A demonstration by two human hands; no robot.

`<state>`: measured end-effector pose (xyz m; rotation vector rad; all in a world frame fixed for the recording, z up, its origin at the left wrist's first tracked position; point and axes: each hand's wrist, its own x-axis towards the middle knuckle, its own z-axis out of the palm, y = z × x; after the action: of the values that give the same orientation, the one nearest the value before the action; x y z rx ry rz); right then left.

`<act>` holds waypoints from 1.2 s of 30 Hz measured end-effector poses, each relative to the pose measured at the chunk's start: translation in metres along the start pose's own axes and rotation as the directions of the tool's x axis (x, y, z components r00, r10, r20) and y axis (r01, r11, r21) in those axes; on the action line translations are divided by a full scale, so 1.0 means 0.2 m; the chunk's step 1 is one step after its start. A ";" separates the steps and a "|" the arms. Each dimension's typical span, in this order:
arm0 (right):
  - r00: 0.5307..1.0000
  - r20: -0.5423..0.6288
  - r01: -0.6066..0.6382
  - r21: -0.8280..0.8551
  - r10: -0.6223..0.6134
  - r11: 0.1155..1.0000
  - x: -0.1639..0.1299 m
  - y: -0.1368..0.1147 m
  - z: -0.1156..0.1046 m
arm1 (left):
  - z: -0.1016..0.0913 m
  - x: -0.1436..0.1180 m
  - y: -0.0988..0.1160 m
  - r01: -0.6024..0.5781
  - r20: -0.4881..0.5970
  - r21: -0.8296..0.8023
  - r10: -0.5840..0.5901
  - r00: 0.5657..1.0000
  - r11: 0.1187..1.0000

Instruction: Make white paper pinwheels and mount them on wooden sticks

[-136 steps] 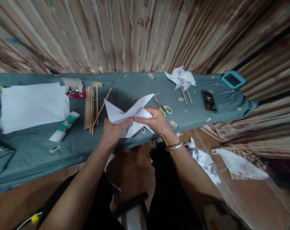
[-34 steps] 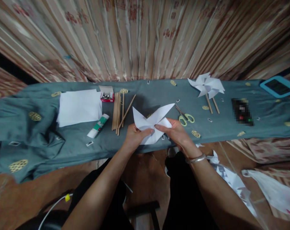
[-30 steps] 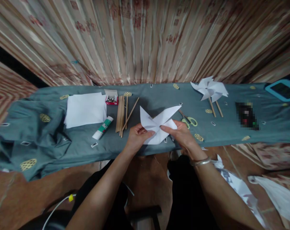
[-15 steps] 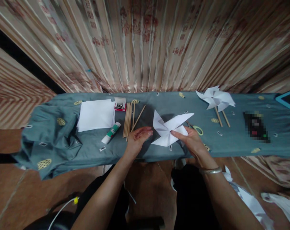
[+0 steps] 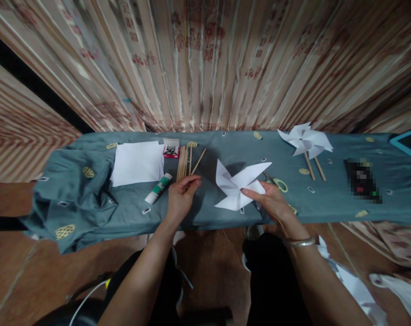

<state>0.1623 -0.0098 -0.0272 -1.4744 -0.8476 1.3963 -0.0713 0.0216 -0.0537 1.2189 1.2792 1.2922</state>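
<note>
Item: folded white paper pinwheel [image 5: 241,188], lying at the centre of the frame on a tabletop [image 5: 225,213] draped in grey-green patterned cloth, near its front edge. Right hand [image 5: 271,203]: fingers stretched and nearly flat, fingertips pressing the middle of the pinwheel; nothing gripped; a silver bangle [image 5: 298,243] on the wrist. Left hand [image 5: 181,199]: left of the pinwheel and apart from it, fingers loosely curled, fingertips at the near ends of a bundle of wooden sticks [image 5: 184,160]; whether it has closed on a stick cannot be told. Sticks: laid side by side, running away from the viewer, one [image 5: 199,160] slanted off to the right. Left of the sticks: a white and green glue tube [image 5: 158,189], a small red box [image 5: 171,151], and a stack of white paper sheets [image 5: 137,163]. Right of the pinwheel: scissors with pale green handles [image 5: 278,183], partly hidden behind the right hand. Upper right of the tabletop: a finished white pinwheel [image 5: 305,139] on two sticks. Far right edge: a light blue tray [image 5: 407,144]. Cloth bunched in folds at the left end. Striped curtain [image 5: 205,63] fills the upper frame.
</note>
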 end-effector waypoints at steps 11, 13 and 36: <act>0.985 0.174 0.023 -0.025 -0.018 0.999 -0.05 -0.01 -0.05 | -0.03 0.22 -0.08 -0.354 0.195 0.681 0.308 0.931 0.641; 0.978 0.210 0.003 -0.016 0.001 1.000 -0.07 -0.01 -0.05 | 0.00 0.24 -0.10 -0.379 0.251 0.730 0.294 0.922 0.569; 0.886 0.233 0.461 -0.369 -0.400 0.807 -0.21 -0.02 0.04 | 0.12 0.02 0.04 0.158 0.196 -0.016 -0.151 0.969 0.987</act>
<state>0.1492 -0.0457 -0.0080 -1.3703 -1.5477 1.0165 -0.0475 0.0274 -0.0458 1.1678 1.1834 1.0510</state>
